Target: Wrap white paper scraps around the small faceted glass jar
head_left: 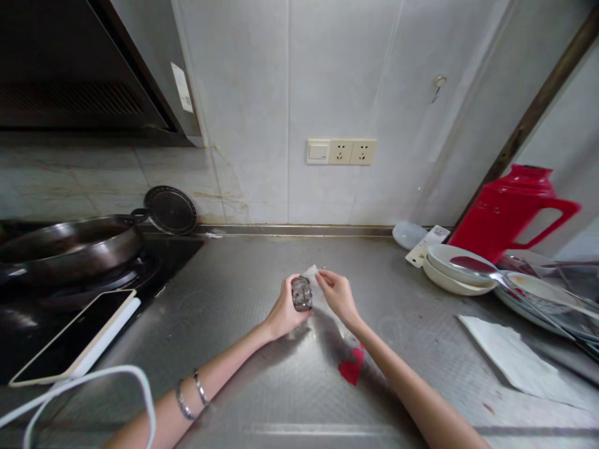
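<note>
- Head view, far left: a metal pan (70, 249) sits on the black stove (180, 251); a phone (75, 340) lies nearer, at the stove's edge.
- Left hand (283, 313): fingers wrap a dark-tinted glass (302, 294) over the middle of the worktop (243, 274).
- Right hand (339, 295): fingers pinch a white paper piece (310, 272) beside the glass; contact between them cannot be determined.
- Red scraps (350, 366): lie on the worktop, nearer than both hands.
- Far right: white bowls (449, 282) stand near a red thermos (500, 212).

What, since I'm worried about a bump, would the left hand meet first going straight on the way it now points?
Probably the right hand, just beyond the grey see-through object that the left hand holds, though a single view leaves the depth between them unclear.
</note>
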A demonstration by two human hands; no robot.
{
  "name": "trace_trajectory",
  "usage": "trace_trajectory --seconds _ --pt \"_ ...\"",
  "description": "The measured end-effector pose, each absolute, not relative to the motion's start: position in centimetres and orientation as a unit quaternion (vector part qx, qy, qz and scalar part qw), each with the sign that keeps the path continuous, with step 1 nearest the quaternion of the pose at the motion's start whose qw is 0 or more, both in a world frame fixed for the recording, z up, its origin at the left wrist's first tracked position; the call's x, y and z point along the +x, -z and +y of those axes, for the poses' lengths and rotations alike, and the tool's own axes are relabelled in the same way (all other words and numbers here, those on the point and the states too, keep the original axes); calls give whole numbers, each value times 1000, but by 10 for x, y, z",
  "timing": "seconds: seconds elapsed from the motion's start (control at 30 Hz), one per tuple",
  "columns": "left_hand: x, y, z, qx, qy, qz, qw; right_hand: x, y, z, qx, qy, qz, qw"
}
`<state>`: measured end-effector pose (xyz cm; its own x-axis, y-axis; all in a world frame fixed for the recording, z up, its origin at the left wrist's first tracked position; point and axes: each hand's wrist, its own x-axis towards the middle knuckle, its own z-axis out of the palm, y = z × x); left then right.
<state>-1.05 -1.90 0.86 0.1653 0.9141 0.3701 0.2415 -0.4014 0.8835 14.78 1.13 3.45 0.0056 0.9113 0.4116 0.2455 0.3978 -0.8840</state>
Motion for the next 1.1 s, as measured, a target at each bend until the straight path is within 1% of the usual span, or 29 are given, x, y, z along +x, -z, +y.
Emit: trace_trajectory --seconds 0.1,0.2,0.33,0.47,0.7,0.83,0.93,1.1 --pt "-8 -3 -18 691 -487 430 316 140 -29 9 -437 -367 -614 546" --pt "-8 1 -15 714 -467 444 275 134 -28 5 -420 -393 -598 558" --pt "-6 1 -10 714 -440 477 263 131 -33 -3 -421 -375 -596 572" --pt "-5 -5 -4 700 -462 467 281 129 -41 -12 -424 -338 -607 581" --pt "0 -24 5 665 -502 419 362 131 -45 -17 -408 -284 -630 597" --pt "3 -29 7 596 -521 411 452 135 -44 -14 -395 -265 -647 597" --pt "2 -34 4 554 -498 398 536 137 -44 -13 -379 -267 -662 589" --pt "-11 -41 -2 546 -424 331 642 139 -44 -13 -366 -290 -681 564"
